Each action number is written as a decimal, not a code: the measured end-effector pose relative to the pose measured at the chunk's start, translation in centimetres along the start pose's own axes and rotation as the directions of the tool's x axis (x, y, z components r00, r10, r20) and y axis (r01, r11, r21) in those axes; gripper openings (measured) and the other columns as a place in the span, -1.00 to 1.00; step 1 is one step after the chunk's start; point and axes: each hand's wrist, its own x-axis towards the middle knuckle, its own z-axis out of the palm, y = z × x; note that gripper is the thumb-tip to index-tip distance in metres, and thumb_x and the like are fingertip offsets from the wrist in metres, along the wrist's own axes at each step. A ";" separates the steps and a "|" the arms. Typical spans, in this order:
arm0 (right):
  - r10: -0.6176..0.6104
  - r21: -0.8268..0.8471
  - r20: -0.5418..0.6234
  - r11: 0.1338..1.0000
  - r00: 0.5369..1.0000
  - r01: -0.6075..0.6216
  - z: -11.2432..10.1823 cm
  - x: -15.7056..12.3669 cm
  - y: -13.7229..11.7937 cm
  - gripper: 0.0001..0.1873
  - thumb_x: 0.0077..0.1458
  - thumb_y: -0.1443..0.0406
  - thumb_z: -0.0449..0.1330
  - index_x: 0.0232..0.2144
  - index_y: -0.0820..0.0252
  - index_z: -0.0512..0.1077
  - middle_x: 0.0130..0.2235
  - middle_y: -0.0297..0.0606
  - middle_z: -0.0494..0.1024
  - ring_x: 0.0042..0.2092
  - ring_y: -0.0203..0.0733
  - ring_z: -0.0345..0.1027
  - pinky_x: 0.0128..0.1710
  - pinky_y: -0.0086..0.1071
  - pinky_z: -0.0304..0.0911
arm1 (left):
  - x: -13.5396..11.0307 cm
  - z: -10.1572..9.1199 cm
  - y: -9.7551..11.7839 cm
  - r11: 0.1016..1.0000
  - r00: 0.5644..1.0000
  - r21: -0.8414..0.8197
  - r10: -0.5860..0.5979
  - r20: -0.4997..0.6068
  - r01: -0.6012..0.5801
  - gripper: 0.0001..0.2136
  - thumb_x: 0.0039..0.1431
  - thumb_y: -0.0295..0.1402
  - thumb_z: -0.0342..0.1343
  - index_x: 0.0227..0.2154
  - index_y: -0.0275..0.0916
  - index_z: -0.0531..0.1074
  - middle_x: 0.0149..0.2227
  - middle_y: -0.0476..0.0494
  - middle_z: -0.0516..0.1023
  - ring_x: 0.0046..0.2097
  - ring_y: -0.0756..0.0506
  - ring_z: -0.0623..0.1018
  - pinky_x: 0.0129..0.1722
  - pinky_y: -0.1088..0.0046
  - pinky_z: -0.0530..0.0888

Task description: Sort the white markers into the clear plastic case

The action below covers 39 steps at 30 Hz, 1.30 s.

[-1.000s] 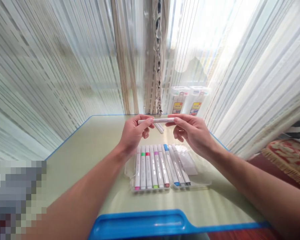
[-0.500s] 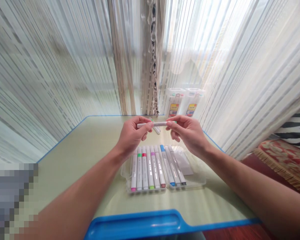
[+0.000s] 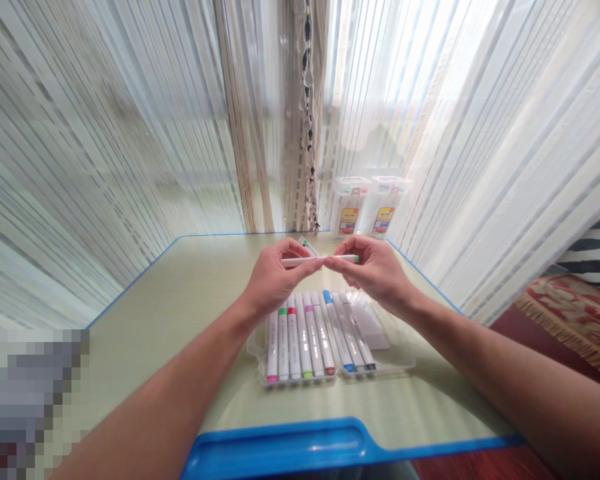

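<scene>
A white marker (image 3: 300,261) with a green end at its right lies level between my two hands, above the table. My left hand (image 3: 283,273) is closed on its left part. My right hand (image 3: 370,267) pinches it near the green end, and the two thumbs almost meet at its middle. Below my hands, an open clear plastic case (image 3: 300,381) lies flat, with several white markers (image 3: 295,347) side by side in it, their ends in various colours. Another marker with a green band (image 3: 307,245) lies on the table behind my hands, partly covered by them.
The pale green table (image 3: 150,300) has a blue rim with a molded blue groove (image 3: 280,448) at the front. Two clear marker boxes (image 3: 350,207) with yellow labels stand upright at the back right. String curtains (image 3: 180,133) hang around the table; a patterned fringed cloth (image 3: 575,313) is at right.
My hands have moved closer together along the marker, which has come slightly lower. My right thumb has slid toward my left one. The view has shifted a little.
</scene>
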 end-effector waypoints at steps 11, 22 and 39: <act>0.034 -0.069 -0.041 0.997 0.999 -0.037 -0.6 0.5 0.2 -0.51 -0.14 -0.03 0.49 -0.41 0.26 0.52 -0.53 -0.31 0.52 -0.60 -0.39 0.25 -0.65 -0.46 0.08 | 0.2 -0.5 0.1 0.980 0.997 -0.192 -0.037 0.074 0.050 -0.81 0.12 -0.35 0.19 -0.28 -0.38 0.56 -0.40 -0.22 0.63 -0.55 0.07 0.35 -0.52 0.50 0.29; -0.201 -0.448 -0.065 0.881 0.977 0.151 -0.6 -0.2 -0.1 -0.51 -0.12 -0.08 0.47 -0.51 0.23 0.53 -0.51 -0.27 0.52 -0.44 -0.24 0.34 -0.49 -0.39 0.14 | -0.3 0.2 0.2 0.998 0.985 -0.070 0.017 0.171 -0.005 -0.75 0.15 -0.31 0.26 -0.18 -0.36 0.64 -0.46 -0.12 0.53 -0.49 0.02 0.39 -0.47 0.46 0.35; -0.009 -0.086 -0.013 0.996 1.000 0.008 -0.5 0.4 -0.5 -0.61 -0.04 0.04 0.45 -0.35 0.28 0.62 -0.50 -0.27 0.54 -0.54 -0.35 0.26 -0.60 -0.43 0.11 | 0.4 -0.4 -0.1 0.994 0.999 -0.112 0.016 -0.028 -0.019 -0.79 0.11 -0.30 0.26 -0.28 -0.37 0.62 -0.46 -0.16 0.58 -0.56 0.06 0.38 -0.54 0.50 0.31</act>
